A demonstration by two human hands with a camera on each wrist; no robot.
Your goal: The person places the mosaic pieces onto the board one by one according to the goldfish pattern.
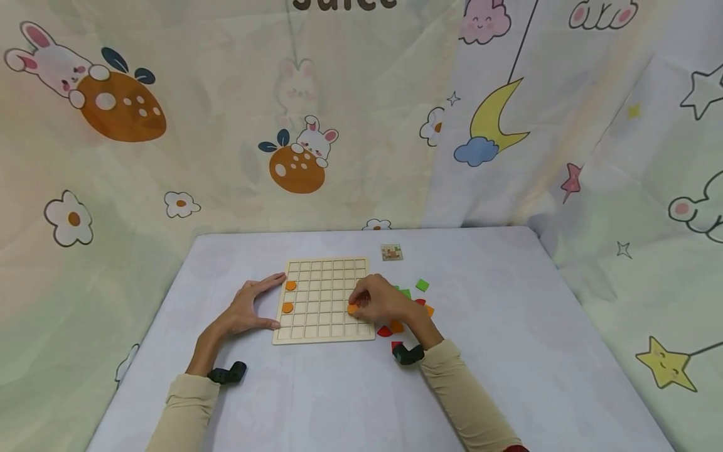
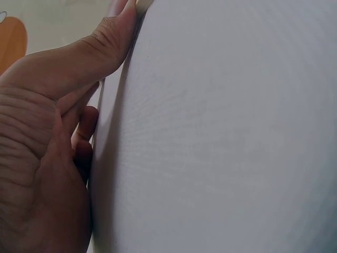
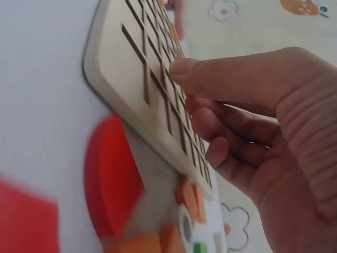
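A wooden grid board (image 1: 322,301) lies on the table. Along its left edge rests my left hand (image 1: 245,309), thumb and forefinger spread wide; the left wrist view shows the thumb (image 2: 108,45) by the board's rim. Over the right side of the board, my right hand (image 1: 380,300) pinches an orange round piece (image 1: 353,309) by the grid cells. In the right wrist view the right hand (image 3: 253,116) mostly hides that piece. Two orange pieces, an upper one (image 1: 290,285) and a lower one (image 1: 287,307), sit in the grid's left part.
Right of the board lie several loose pieces: a green square (image 1: 422,285), a red piece (image 1: 385,331) and an orange piece (image 1: 397,326), some partly behind the right hand. A small patterned card (image 1: 392,252) lies beyond them. A printed cloth (image 1: 226,125) hangs behind the table (image 1: 316,395).
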